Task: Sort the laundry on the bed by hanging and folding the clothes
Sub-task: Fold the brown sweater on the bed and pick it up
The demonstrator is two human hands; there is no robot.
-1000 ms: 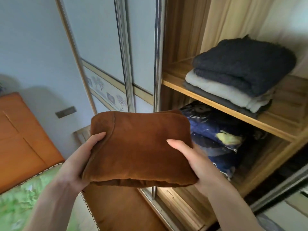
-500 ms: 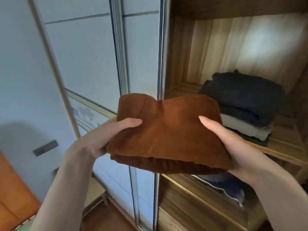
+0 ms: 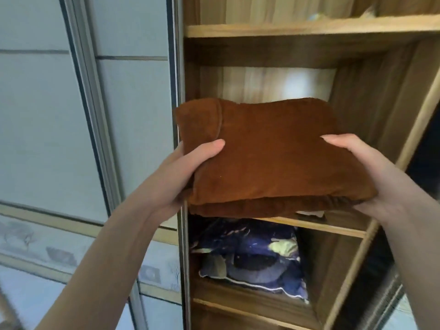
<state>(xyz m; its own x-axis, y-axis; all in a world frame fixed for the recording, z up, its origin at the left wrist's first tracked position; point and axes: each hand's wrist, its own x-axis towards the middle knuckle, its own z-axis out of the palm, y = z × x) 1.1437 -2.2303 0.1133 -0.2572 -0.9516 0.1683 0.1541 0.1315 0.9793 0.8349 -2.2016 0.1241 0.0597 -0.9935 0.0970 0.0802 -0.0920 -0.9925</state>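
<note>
A folded brown garment [image 3: 266, 153] is held up in front of the open wardrobe, level with its middle shelf [image 3: 333, 228]. My left hand [image 3: 183, 172] grips its left edge, thumb on top and fingers underneath. My right hand [image 3: 371, 177] grips its right edge the same way. The garment covers most of the middle compartment, so the stack of dark and white folded clothes there is hidden apart from a sliver of white below the garment's right corner.
A dark blue patterned bundle [image 3: 252, 258] fills the compartment below. Another wooden shelf [image 3: 309, 26] runs above. The sliding wardrobe door [image 3: 107, 115] with a grey frame stands to the left. The wardrobe's wooden side panel [image 3: 404, 115] rises at the right.
Both hands have carried the brown garment up and to the right, into the wardrobe opening in front of the middle shelf. The view has tilted upward and the bed has left the frame.
</note>
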